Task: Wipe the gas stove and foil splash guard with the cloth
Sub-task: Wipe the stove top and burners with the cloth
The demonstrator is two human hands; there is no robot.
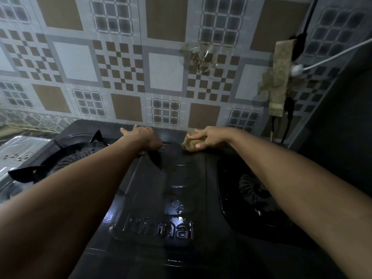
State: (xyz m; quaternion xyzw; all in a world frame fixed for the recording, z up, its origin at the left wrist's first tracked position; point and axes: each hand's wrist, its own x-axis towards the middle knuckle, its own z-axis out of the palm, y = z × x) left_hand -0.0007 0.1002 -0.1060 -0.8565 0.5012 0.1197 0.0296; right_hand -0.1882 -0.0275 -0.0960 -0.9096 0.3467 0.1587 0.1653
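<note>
At the back edge of the black gas stove point(161, 198), just below the patterned wall, both of my arms reach forward. My right hand point(209, 136) grasps a bunched brown cloth point(190, 144): the fingers lie over the top of it and the thumb curls under its near side, pressing it down on the stove's rear strip close to where the stove meets the wall. My left hand point(144, 136) lies beside it, well apart from the cloth, fingers stretched out and relaxed over the rear rim of the stove, holding nothing, with the thumb pointing off to the left.

Between my forearms the stove's middle panel shines wet in patches, and raised brand lettering point(161, 228) shows on it near me. On the left sits a burner with its black pan support point(60, 156), partly hidden by my left forearm. On the right, another burner point(253, 190) shows its ribbed ring in a dark recess, partly covered by my right forearm.

Left of the stove, a silvery foil splash guard point(22, 148) lies low and crinkled, with small brown spots on it; neither hand touches it.

On the wall point(120, 67) above the right hand, a clear plastic hook patch point(198, 57) is stuck to the pattern. Further right, a power strip wrapped in brownish tape point(279, 77) hangs upright, with a white plug point(297, 69) and cable in its side and black cords running from it.
</note>
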